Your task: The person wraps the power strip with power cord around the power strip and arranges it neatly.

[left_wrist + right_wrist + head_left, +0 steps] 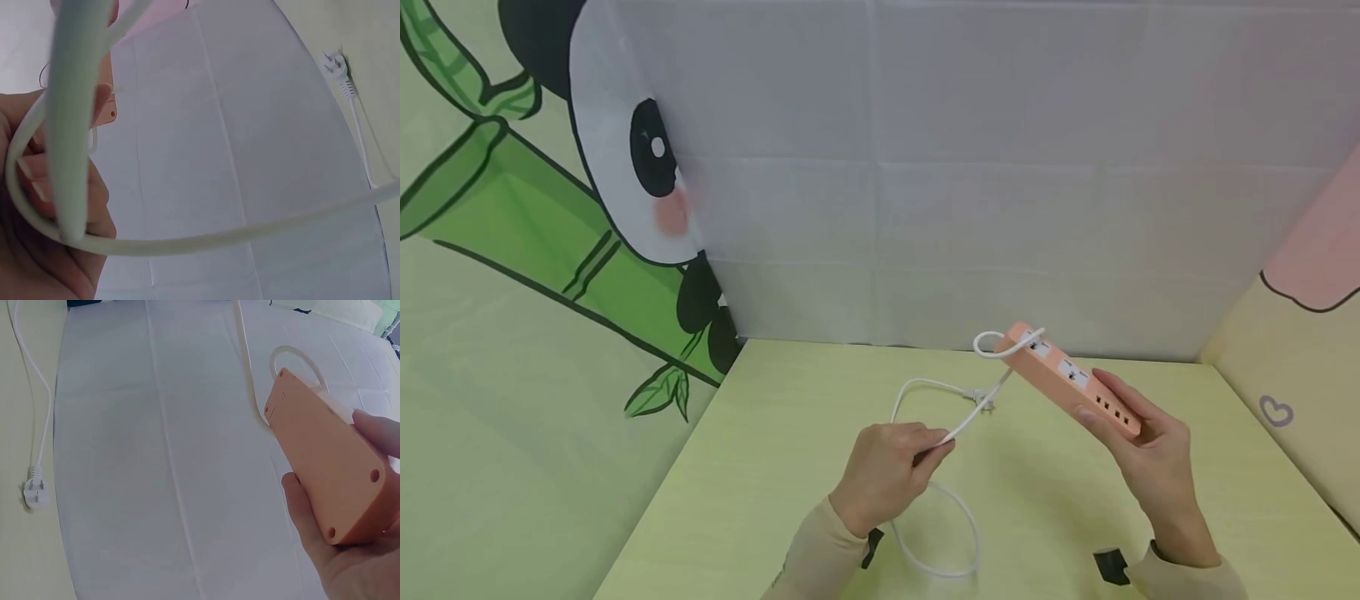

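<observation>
An orange power strip with white sockets and several small ports is held up off the table, tilted, in my right hand. The right wrist view shows its plain underside, thumb and fingers gripping the near end. White power cord loops around the strip's far end and runs to my left hand, which pinches it between thumb and fingers. A loop of cord hangs below that hand. The three-pin plug lies on the table behind; its prongs show in both wrist views.
The pale yellow table meets a grey-white cloth backdrop at its far edge. A side panel with a bamboo and panda print stands at left, a cream and pink one at right. Black patches sit by the sleeves.
</observation>
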`<state>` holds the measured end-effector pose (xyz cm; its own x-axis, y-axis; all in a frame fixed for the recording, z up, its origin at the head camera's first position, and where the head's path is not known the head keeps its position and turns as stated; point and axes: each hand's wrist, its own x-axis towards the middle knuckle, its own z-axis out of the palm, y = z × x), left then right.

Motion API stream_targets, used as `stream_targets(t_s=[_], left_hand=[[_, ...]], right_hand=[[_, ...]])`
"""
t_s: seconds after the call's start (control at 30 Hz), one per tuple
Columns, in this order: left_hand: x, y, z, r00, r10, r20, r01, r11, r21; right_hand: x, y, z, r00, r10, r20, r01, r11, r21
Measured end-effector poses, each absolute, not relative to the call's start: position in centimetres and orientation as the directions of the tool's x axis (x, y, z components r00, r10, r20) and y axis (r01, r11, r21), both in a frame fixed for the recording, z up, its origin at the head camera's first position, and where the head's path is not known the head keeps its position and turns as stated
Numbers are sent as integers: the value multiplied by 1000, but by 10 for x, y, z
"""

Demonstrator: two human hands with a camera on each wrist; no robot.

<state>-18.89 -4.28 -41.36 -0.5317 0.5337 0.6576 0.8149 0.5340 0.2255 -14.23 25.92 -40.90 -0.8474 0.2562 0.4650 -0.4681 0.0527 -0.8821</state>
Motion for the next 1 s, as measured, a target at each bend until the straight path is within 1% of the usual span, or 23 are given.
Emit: stream_targets(t_s=[0.07,0.13,0.37,0.47,0.67,0.77,0.87,1.0], left_hand=[[-189,-43,-413,-525,533,664,817,534,217],[-189,-44,-412,-521,526,673,816,538,211],[-189,-46,-411,-504,517,692,821,536,198],[-188,-46,-410,-483,514,709,826,535,174],[-186,-47,-407,-419,517,746,847,519,116],[-184,-47,-404,-385,523,760,861,501,91],[-183,-48,-402,-362,523,772,869,490,75],[-183,-49,-400,-339,521,783,872,487,53]], right_hand=[[-142,258,-409,-843,273,464,-471,44,-881],[-142,257,-408,-833,297,466,-469,67,-881],[-142,251,-407,-804,375,461,-413,206,-887],[-143,250,-408,-795,391,464,-386,265,-884],[-144,249,-410,-780,410,473,-375,298,-878],[-145,249,-410,-767,412,491,-368,345,-864],[-146,248,-409,-758,410,508,-357,391,-848],[-147,248,-410,-758,411,507,-347,404,-846]])
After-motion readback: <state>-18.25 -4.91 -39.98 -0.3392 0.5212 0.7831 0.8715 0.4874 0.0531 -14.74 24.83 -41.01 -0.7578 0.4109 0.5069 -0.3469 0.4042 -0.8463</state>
